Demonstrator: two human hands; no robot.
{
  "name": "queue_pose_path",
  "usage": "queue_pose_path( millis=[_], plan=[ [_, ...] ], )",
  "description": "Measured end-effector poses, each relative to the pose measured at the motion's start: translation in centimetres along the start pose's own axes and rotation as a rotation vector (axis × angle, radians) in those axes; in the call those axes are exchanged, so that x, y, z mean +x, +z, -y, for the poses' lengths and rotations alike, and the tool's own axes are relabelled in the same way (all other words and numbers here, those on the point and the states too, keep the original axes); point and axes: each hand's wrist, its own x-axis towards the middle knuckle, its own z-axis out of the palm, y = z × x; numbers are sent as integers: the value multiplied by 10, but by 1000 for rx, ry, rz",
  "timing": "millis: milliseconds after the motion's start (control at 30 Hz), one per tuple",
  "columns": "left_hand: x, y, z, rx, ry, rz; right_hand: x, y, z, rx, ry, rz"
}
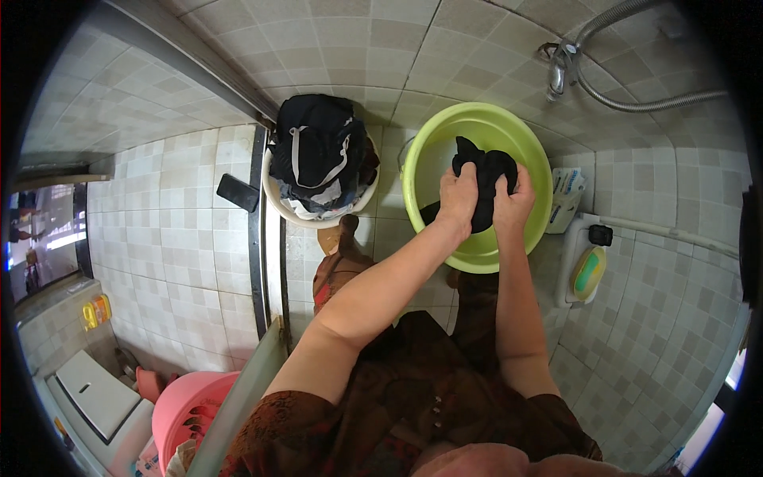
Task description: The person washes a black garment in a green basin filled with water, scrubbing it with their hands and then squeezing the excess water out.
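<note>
Both of my hands grip a black cloth garment (486,179) over a lime-green plastic bucket (539,143). My left hand (459,194) has the garment's left side, its thumb near the top edge. On the other side, my right hand (512,200) pinches the cloth between thumb and fingers. More black fabric (429,214) shows low inside the bucket, by my left wrist; whether it belongs to the same garment I cannot tell. Left of the bucket, a white basin (271,203) is heaped with dark clothes (322,143), a black piece with pale straps on top.
A black smartphone (238,192) lies by the raised door sill (274,262). A wall tap (557,71) with a metal shower hose (650,107) is at upper right. Beside the bucket stand a plastic pack (563,200) and a soap dish (589,274). A pink tub (173,405) sits behind the glass door edge (238,393).
</note>
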Motion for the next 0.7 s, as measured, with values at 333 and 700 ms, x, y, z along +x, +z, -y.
queue_pose_path(
  millis=[333, 700],
  plan=[
    [1, 0, -3, -103, -74, 91, 13, -20, -8, -11, 184, 315],
    [14, -4, -6, -454, -149, 72, 22, -41, -46, -46, 676, 416]
  ],
)
